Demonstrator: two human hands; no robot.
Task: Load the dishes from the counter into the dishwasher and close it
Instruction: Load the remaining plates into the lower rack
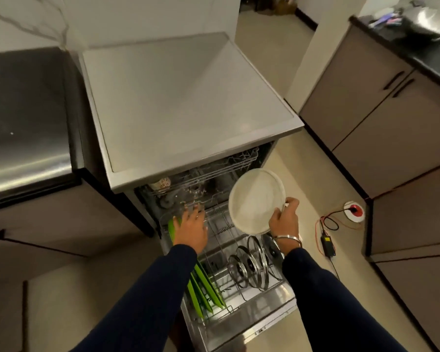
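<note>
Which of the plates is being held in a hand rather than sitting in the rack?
The white plate, gripped at its edge by the right hand above the lower rack. The green plates stand slotted along the rack's left side.

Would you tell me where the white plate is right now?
In the head view, the white plate is held by the right hand, right of centre above the lower rack, just beyond the glass lids.
</note>
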